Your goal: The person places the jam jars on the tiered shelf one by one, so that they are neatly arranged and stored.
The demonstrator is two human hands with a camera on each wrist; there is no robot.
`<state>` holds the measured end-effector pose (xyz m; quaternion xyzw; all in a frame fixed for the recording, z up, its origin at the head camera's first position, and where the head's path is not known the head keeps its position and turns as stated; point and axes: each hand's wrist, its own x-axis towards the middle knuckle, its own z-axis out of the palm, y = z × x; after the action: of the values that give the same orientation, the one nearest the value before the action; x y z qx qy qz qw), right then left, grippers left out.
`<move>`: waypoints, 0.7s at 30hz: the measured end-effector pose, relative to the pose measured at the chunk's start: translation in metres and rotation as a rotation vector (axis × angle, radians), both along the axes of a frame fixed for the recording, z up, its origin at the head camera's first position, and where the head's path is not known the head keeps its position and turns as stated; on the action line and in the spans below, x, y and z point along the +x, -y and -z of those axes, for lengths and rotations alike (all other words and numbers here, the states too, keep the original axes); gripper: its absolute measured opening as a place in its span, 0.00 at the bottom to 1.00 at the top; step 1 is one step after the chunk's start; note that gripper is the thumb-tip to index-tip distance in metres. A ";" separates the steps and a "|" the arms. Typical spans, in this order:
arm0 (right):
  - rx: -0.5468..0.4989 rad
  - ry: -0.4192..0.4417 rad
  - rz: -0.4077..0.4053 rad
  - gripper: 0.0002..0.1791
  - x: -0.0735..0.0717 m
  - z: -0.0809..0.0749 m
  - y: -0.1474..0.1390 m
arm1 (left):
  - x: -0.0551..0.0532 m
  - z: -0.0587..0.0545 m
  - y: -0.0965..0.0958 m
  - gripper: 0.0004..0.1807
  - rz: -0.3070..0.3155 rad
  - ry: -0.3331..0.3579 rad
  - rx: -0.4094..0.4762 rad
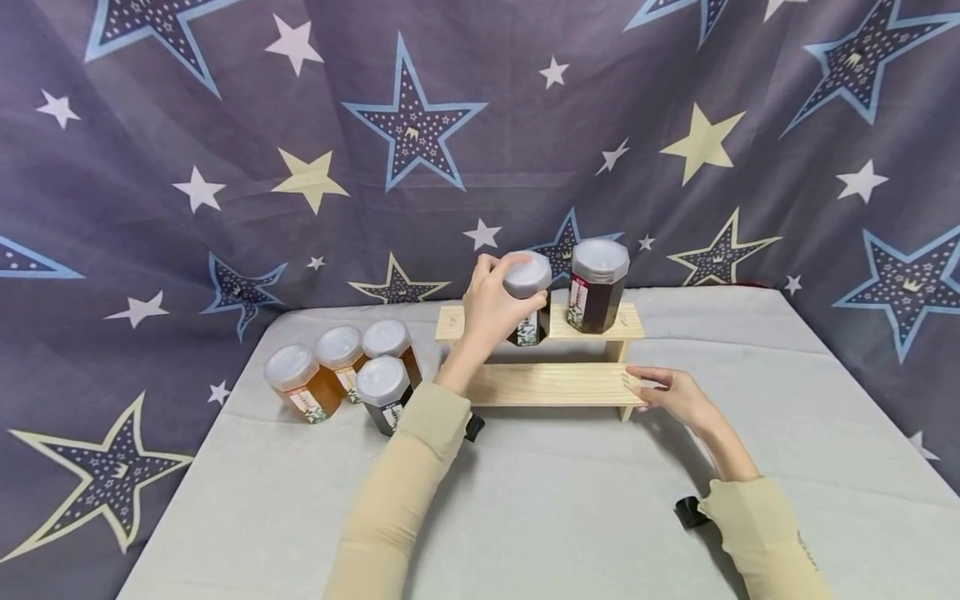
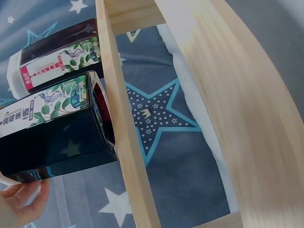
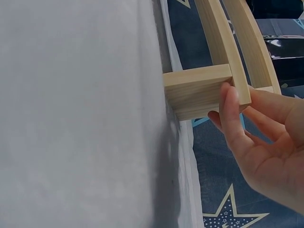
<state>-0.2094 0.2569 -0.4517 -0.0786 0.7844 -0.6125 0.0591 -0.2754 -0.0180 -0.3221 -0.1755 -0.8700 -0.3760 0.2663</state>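
Head: left hand [image 1: 491, 307] grips dark jar [image 1: 529, 328] by lid [image 1: 531, 275] | left wrist: base [image 2: 104, 113], likely left free by that grip, beside upper tier [image 2: 130, 152], contact unclear | right wrist: right hand [image 3: 278, 156] pinches end of wooden rack [image 3: 199, 92], likely steadying it

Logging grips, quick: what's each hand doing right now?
Left hand: closed, holding a dark jar around its lid.
Right hand: closed, gripping the lower wooden shelf at its right end.
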 end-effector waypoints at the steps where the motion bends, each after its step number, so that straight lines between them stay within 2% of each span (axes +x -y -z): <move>1: -0.001 -0.003 -0.001 0.26 0.001 -0.003 0.001 | -0.002 0.000 -0.001 0.27 0.000 0.004 -0.002; 3: -0.002 -0.003 -0.003 0.24 0.004 -0.008 0.004 | -0.004 0.000 -0.004 0.27 -0.004 0.011 -0.007; 6: -0.007 -0.007 -0.008 0.24 0.004 -0.008 0.003 | -0.007 0.001 -0.007 0.27 -0.008 0.016 -0.014; 13: -0.055 -0.014 -0.029 0.33 -0.006 0.013 -0.008 | -0.015 0.003 -0.014 0.26 -0.001 0.016 -0.025; 16: -0.080 -0.030 -0.041 0.32 -0.011 0.021 -0.011 | -0.017 0.002 -0.016 0.26 0.004 0.032 -0.022; 18: -0.078 -0.037 -0.040 0.29 -0.010 0.021 -0.011 | -0.018 0.002 -0.017 0.26 0.007 0.042 -0.018; 21: -0.035 -0.024 -0.025 0.25 -0.005 0.008 -0.005 | -0.020 0.002 -0.017 0.26 0.004 0.046 -0.011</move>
<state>-0.2140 0.2619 -0.4599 -0.0966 0.7733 -0.6242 0.0560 -0.2949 -0.0009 -0.3245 -0.1700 -0.8777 -0.3756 0.2442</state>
